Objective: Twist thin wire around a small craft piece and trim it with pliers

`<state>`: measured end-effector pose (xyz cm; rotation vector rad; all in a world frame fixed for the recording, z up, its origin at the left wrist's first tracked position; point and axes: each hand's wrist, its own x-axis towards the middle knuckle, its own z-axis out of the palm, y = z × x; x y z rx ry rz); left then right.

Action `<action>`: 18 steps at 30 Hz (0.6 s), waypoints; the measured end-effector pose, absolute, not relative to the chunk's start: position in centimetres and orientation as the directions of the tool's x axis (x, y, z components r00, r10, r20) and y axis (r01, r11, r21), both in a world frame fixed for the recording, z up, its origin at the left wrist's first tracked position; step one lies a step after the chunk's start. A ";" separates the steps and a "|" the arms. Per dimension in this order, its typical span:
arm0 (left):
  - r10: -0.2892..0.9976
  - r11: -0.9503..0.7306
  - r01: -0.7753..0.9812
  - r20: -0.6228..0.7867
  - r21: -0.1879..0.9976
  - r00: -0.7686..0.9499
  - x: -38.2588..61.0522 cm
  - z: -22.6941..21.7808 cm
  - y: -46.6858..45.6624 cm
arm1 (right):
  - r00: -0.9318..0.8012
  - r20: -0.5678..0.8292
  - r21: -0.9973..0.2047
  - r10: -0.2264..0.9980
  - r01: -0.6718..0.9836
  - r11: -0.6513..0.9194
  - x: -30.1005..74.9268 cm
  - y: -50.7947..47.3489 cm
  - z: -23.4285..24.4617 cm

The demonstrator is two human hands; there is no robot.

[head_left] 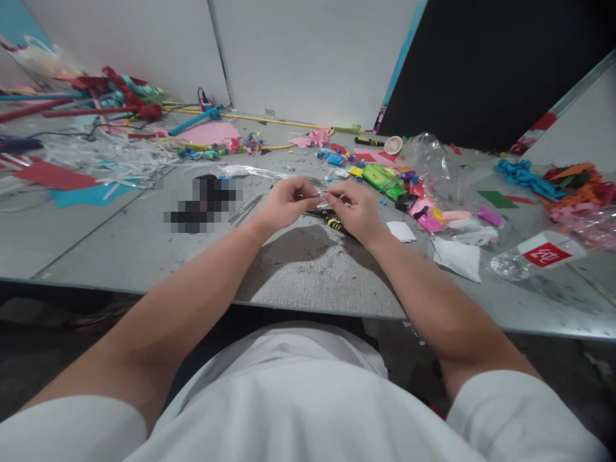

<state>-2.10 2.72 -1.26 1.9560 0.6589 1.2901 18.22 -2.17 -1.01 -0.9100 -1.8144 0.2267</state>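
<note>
My left hand (pixel 287 200) and my right hand (pixel 357 206) meet over the middle of the table, fingertips pinched close together. Between them is a small thin shiny piece (pixel 321 195), clear or silvery; its exact kind is too small to make out. Both hands appear to grip it. Just below the fingers lies a black and yellow hand tool (pixel 333 223), partly hidden by my right hand. Long silvery strands (pixel 269 172) lie on the table behind my left hand. A small white paper piece (pixel 401 231) rests right of my right wrist.
Colourful clay packets (pixel 385 179) lie to the right, with a plastic bottle (pixel 539 255) and a white packet (pixel 457 258) nearer. Paper strips (pixel 115 154) and wrapped sticks (pixel 91 111) crowd the left. A blurred dark patch (pixel 202 204) is beside my left forearm. White panels stand behind.
</note>
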 end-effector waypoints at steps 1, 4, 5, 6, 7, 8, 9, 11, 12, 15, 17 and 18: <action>0.728 -0.621 0.033 0.561 0.783 0.394 -2.2 -1.3 2.9 | -0.186 0.714 -0.532 0.675 0.482 0.696 18.4 -2.1 -0.9; 0.728 -0.566 -0.004 0.503 0.824 0.466 -2.3 -1.3 3.3 | -0.228 0.705 -0.508 0.671 0.498 0.703 18.5 -2.0 -0.8; 0.728 -0.544 -0.020 0.484 0.839 0.486 -2.4 -1.4 3.4 | -0.225 0.703 -0.512 0.675 0.499 0.699 18.5 -1.9 -0.8; 0.729 -0.523 -0.035 0.468 0.852 0.499 -2.4 -1.4 3.5 | -0.214 0.698 -0.524 0.683 0.497 0.691 18.4 -1.8 -0.9; 0.733 -0.505 -0.043 0.455 0.862 0.505 -2.4 -1.4 3.6 | -0.198 0.692 -0.541 0.694 0.494 0.681 18.3 -1.8 -1.1; 0.739 -0.492 -0.046 0.445 0.869 0.506 -2.5 -1.4 3.7 | -0.183 0.687 -0.556 0.704 0.491 0.671 18.2 -1.7 -1.3; 0.746 -0.481 -0.046 0.436 0.876 0.504 -2.5 -1.4 3.7 | -0.170 0.681 -0.569 0.712 0.489 0.661 18.1 -1.6 -1.4; 0.760 -0.456 -0.050 0.419 0.888 0.496 -2.5 -1.4 3.7 | -0.145 0.673 -0.589 0.725 0.488 0.644 17.9 -1.4 -1.8; 0.767 -0.443 -0.055 0.411 0.895 0.493 -2.5 -1.4 3.7 | -0.133 0.672 -0.595 0.729 0.489 0.638 17.9 -1.3 -1.9; 0.789 -0.383 -0.081 0.372 0.920 0.490 -2.4 -1.4 3.6 | -0.117 0.669 -0.604 0.734 0.489 0.629 18.0 -1.1 -2.2; 0.806 -0.329 -0.106 0.338 0.938 0.486 -2.4 -1.4 3.5 | -0.116 0.664 -0.608 0.738 0.490 0.624 18.0 -1.1 -2.4; 0.815 -0.297 -0.122 0.318 0.947 0.485 -2.3 -1.3 3.3 | -0.114 0.664 -0.608 0.739 0.493 0.623 18.0 -1.0 -2.5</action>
